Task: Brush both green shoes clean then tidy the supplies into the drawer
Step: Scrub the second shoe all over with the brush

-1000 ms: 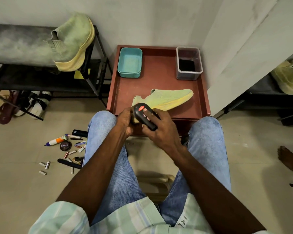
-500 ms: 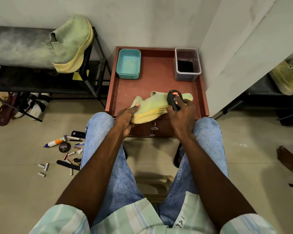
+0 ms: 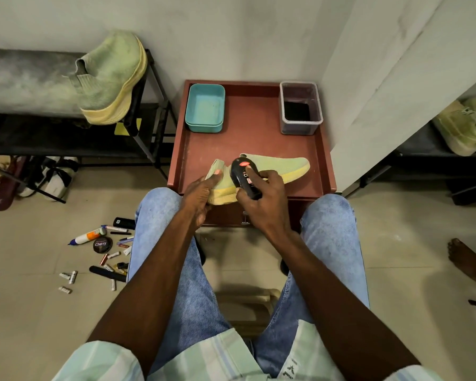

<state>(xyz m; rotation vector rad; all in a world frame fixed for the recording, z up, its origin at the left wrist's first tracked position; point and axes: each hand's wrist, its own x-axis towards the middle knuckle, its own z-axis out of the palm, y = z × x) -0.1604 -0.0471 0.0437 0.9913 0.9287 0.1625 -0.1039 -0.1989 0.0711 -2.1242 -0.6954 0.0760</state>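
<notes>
The right hand (image 3: 267,200) curls its fingers around a black brush (image 3: 243,178) (red label on its back) and holds it against the middle of a green shoe (image 3: 280,166). The left hand (image 3: 201,192) grips the heel end of the same shoe, thumb laid along the upper, fingers wrapped beneath the yellow sole. The shoe lies on its side at the near edge of a red-brown counter (image 3: 253,138) with a raised rim, toe pointing right. At the far left of the counter stands a teal tub (image 3: 205,108); at the far right, a clear box (image 3: 300,108) with something dark inside. A metal pull (image 3: 245,218) shows on the front of the counter between the person's knees, which are clad in blue jeans (image 3: 330,229).

To the left, the second green shoe (image 3: 110,78) rests tilted on the top tier of a black rack (image 3: 146,125), heel toward the wall. On the floor (image 3: 25,312) below and nearer lie scattered supplies: a glue bottle (image 3: 87,237), a round polish tin (image 3: 102,245), a black stick (image 3: 106,273) and several small tubes. At the right edge, a pale shoe (image 3: 463,127) sits on a dark shelf, and a bare foot (image 3: 467,259) rests on the floor.
</notes>
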